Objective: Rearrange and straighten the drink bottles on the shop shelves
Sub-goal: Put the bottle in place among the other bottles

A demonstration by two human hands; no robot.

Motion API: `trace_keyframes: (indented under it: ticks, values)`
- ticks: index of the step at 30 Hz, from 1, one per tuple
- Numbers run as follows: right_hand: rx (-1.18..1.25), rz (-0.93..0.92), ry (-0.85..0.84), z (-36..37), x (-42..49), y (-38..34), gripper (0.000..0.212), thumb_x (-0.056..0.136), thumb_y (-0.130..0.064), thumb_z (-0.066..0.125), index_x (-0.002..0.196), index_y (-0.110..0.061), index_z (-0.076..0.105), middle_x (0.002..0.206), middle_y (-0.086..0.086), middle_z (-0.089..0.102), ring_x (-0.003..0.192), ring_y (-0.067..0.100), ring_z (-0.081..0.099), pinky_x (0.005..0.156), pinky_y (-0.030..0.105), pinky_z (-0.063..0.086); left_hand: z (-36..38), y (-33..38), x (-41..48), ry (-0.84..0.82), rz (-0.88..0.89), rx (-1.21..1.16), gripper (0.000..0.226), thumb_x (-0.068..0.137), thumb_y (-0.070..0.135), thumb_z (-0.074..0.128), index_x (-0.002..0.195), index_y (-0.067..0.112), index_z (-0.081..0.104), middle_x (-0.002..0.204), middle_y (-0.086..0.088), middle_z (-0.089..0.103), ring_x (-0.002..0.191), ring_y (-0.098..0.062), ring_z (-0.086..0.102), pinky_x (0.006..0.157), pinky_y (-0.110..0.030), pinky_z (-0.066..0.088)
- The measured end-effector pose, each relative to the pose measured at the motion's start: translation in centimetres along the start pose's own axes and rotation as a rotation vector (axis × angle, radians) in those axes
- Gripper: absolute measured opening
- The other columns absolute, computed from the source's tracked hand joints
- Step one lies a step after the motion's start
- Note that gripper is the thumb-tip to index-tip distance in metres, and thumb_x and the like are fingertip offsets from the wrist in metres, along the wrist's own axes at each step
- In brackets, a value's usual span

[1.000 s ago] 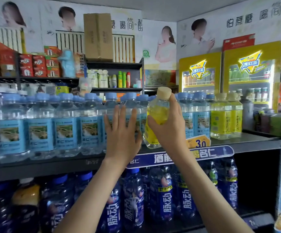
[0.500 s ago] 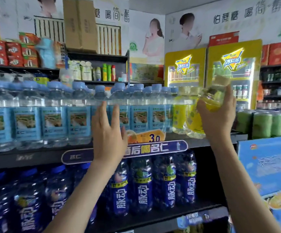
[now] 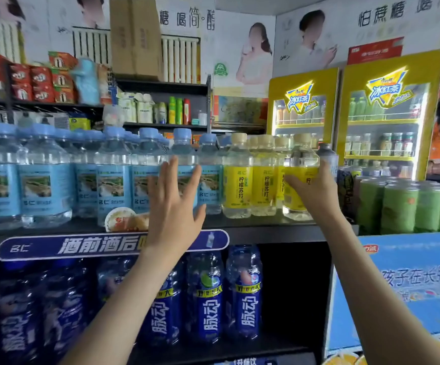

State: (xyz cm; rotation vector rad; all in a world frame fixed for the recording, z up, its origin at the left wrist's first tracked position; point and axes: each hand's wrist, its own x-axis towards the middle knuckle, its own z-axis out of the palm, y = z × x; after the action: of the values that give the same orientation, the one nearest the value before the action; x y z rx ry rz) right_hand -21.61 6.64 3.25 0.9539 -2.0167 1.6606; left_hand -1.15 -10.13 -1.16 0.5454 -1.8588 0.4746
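blue-label water bottles (image 3: 45, 180): upright in packed rows on the upper shelf (image 3: 266, 227), filling its left and middle, blue caps up.
round price tag (image 3: 120, 219): at the shelf's front edge, just left of the left wrist, above the blue banner strip (image 3: 82, 246).
left grip (image 3: 172, 206): released, fingers straight and spread, palm toward the rightmost blue-label water bottles; whether the fingertips touch them cannot be told.
dark blue bottles (image 3: 209, 299): upright on the lower shelf, partly behind the left forearm.
yellow-label bottles (image 3: 237, 180): upright with cream caps, just right of the blue-label row, packed side by side.
held yellow bottle (image 3: 301, 159): upright at the right end of the yellow row, base down at the shelf surface.
right grip (image 3: 316, 191): grasping the held yellow bottle round its lower half, thumb across the label.
green cans (image 3: 397, 206): a pack right of the shelf, near the right grip.
blue carton (image 3: 411, 285): below the cans, beside the right forearm.
yellow fridges (image 3: 387, 75): two, against the back wall, upper right.
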Motion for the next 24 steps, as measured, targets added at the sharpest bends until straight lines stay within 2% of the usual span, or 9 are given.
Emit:
trace_keyframes:
  ticks: [1, 3, 8, 13, 16, 19, 22, 24]
  values:
    - [-0.022, 0.052, -0.051, 0.1, -0.2, 0.4, 0.080, 0.083, -0.032, 0.071, 0.143, -0.004, 0.026, 0.143, 0.015, 0.040, 0.126, 0.028, 0.042, 0.095, 0.037, 0.039, 0.1, 0.1, 0.0, 0.006, -0.004, 0.006, 0.077, 0.074, 0.029, 0.075, 0.142, 0.012, 0.042, 0.146, -0.030, 0.027, 0.134, -0.046, 0.029, 0.110, -0.060, 0.017]
    - [-0.062, 0.128, -0.141, 0.2, -0.7, 1.2, 0.069, 0.083, -0.032, 0.071, 0.131, 0.000, 0.034, 0.130, 0.017, 0.049, 0.104, 0.027, 0.048, 0.079, 0.032, 0.037, 0.3, 0.2, 0.1, 0.007, -0.008, 0.013, 0.080, 0.074, 0.030, 0.076, 0.143, 0.013, 0.040, 0.148, -0.030, 0.024, 0.136, -0.047, 0.025, 0.109, -0.061, 0.015]
    - [-0.119, 0.141, -0.188, 0.3, -0.9, 1.2, 0.066, 0.079, -0.036, 0.074, 0.120, 0.001, 0.038, 0.110, 0.014, 0.052, 0.090, 0.025, 0.046, 0.071, 0.032, 0.036, 0.6, 0.6, 0.3, -0.026, -0.017, 0.023, 0.082, 0.073, 0.032, 0.077, 0.144, 0.015, 0.039, 0.150, -0.032, 0.018, 0.138, -0.049, 0.019, 0.107, -0.067, 0.013]
    - [-0.138, 0.130, -0.200, 1.1, -0.6, 0.7, 0.073, 0.078, -0.039, 0.075, 0.122, 0.003, 0.036, 0.100, 0.009, 0.044, 0.088, 0.023, 0.044, 0.072, 0.033, 0.037, 0.6, 0.7, 0.5, -0.038, -0.041, 0.048, 0.077, 0.073, 0.031, 0.077, 0.140, 0.015, 0.043, 0.151, -0.030, 0.015, 0.138, -0.048, 0.016, 0.108, -0.064, 0.007]
    - [-0.135, 0.160, -0.222, 1.3, -0.4, 1.2, 0.077, 0.077, -0.043, 0.074, 0.125, 0.004, 0.036, 0.107, 0.013, 0.051, 0.088, 0.023, 0.045, 0.070, 0.031, 0.036, 0.7, 0.6, 0.4, -0.037, -0.032, 0.044, 0.073, 0.073, 0.029, 0.077, 0.138, 0.014, 0.047, 0.151, -0.029, 0.016, 0.138, -0.047, 0.016, 0.108, -0.064, 0.007]
    - [-0.175, 0.149, -0.222, 1.3, -1.0, 1.6, 0.068, 0.080, -0.044, 0.071, 0.119, 0.003, 0.039, 0.111, 0.017, 0.055, 0.085, 0.023, 0.046, 0.061, 0.031, 0.035, 0.6, 0.8, 0.1, -0.037, -0.029, 0.044, 0.069, 0.075, 0.028, 0.075, 0.136, 0.012, 0.049, 0.151, -0.029, 0.018, 0.138, -0.047, 0.018, 0.108, -0.064, 0.009]
    - [-0.219, 0.061, -0.106, 1.5, -2.8, 1.4, 0.060, 0.086, -0.035, 0.067, 0.123, 0.003, 0.040, 0.115, 0.018, 0.055, 0.092, 0.028, 0.049, 0.070, 0.032, 0.035, 0.1, 1.2, -1.0, -0.034, -0.043, 0.024, 0.057, 0.079, 0.024, 0.070, 0.131, 0.008, 0.053, 0.148, -0.028, 0.028, 0.135, -0.047, 0.027, 0.110, -0.061, 0.020]
    - [-0.243, -0.040, 0.011, 2.0, -5.1, 1.3, 0.054, 0.089, -0.027, 0.063, 0.129, 0.001, 0.040, 0.125, 0.019, 0.052, 0.111, 0.033, 0.049, 0.077, 0.034, 0.036, -0.4, 1.8, -2.5, -0.036, -0.073, -0.009, 0.047, 0.083, 0.021, 0.066, 0.126, 0.005, 0.056, 0.144, -0.025, 0.037, 0.132, -0.043, 0.035, 0.109, -0.055, 0.030]
